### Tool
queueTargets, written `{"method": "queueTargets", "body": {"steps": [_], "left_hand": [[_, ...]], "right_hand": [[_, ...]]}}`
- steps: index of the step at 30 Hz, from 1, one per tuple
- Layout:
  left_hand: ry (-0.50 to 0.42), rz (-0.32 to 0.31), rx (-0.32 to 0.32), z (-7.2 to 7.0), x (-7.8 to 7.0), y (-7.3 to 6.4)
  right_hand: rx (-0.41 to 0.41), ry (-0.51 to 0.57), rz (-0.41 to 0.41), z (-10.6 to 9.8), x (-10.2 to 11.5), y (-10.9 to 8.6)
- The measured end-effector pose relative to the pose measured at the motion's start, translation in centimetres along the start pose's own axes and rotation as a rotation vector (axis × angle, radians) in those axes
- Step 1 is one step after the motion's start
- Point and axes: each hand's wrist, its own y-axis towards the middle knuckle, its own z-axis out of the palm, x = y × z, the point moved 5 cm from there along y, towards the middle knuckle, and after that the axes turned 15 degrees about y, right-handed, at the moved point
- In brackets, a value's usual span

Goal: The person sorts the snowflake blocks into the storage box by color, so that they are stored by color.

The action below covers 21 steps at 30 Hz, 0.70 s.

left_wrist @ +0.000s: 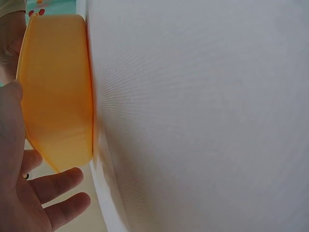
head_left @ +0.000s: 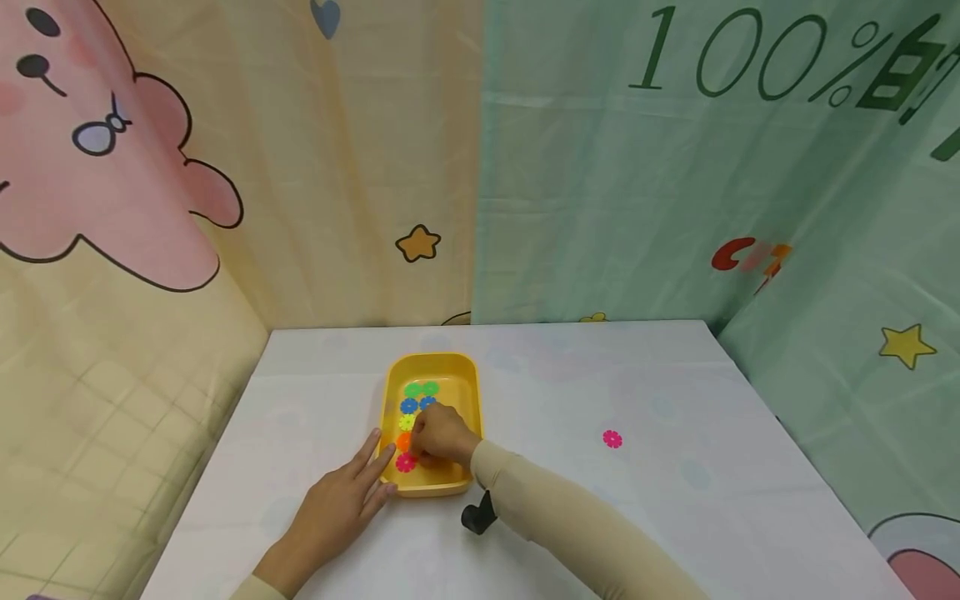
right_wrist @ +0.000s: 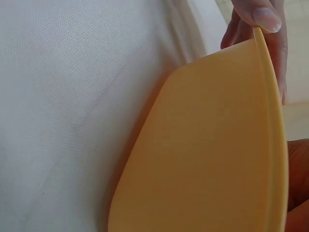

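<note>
A yellow tray (head_left: 470, 392) holds flower-shaped plastic pieces laid out in rows: green pieces (head_left: 413, 389), blue pieces (head_left: 408, 406), a yellow piece (head_left: 407, 422), an orange piece (head_left: 403, 442) and a pink piece (head_left: 406, 462). My right hand (head_left: 444, 435) reaches over the tray's right side with bent fingers pointing down; whatever lies under or between its fingertips is hidden. Fingers spread, my left hand (head_left: 341, 504) touches the tray's near left rim. In the right wrist view, the left thumb (right_wrist: 266, 19) rests on the rim's corner.
One pink flower piece (head_left: 612, 439) lies by itself on the white table (head_left: 555, 392), right of the tray. Near the right sleeve, a black object (head_left: 478, 514) shows just in front of the tray. Printed curtains (head_left: 360, 167) stand behind and beside the table.
</note>
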Motion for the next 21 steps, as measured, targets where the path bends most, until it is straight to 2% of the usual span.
{"method": "queueTargets", "body": {"steps": [6,13,21], "left_hand": [[0.001,0.006,0.004,0.0,0.0,0.1],[0.003,0.003,-0.014,0.0,0.0,0.0],[0.003,0.005,-0.013,0.0,0.0,0.0]], "right_hand": [[-0.008,0.032,0.022,-1.0,0.3,0.1],[-0.038,0.151,0.062,-2.0,0.8,0.1],[-0.027,0.258,0.030,-4.1,1.2,-0.5]]}}
